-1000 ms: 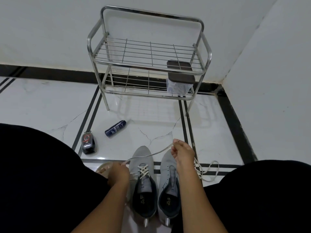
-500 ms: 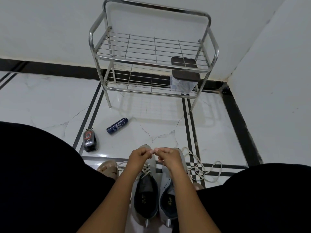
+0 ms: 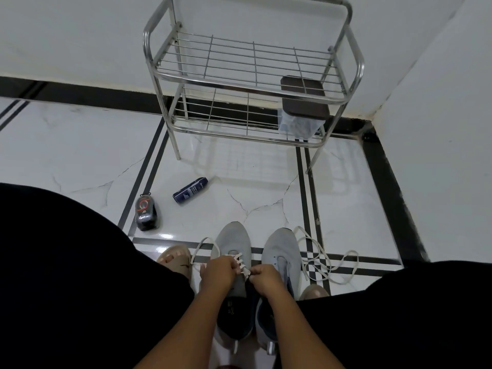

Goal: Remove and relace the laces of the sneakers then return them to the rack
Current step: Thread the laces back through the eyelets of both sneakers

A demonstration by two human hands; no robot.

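Observation:
Two grey sneakers stand side by side on the floor between my knees, toes pointing away. The left sneaker (image 3: 234, 241) carries a white lace crossed through its front eyelets. My left hand (image 3: 219, 272) and my right hand (image 3: 265, 278) both pinch that lace at the shoe's throat, fingers curled. Its loose end loops on the floor (image 3: 198, 251) to the left. The right sneaker (image 3: 281, 247) has no lace in it. A second white lace (image 3: 323, 258) lies tangled on the floor to its right. The steel rack (image 3: 253, 83) stands against the wall ahead.
A lidded container (image 3: 303, 107) hangs at the rack's right end. A dark blue spray can (image 3: 190, 190) and a black shoe-polish sponge (image 3: 146, 213) lie on the floor at left. My sandalled feet (image 3: 175, 258) flank the sneakers. A wall closes the right side.
My hands came together from a wide pull on the lace, then dropped from above the toes down onto the left sneaker's eyelets. The view moved closer to the rack.

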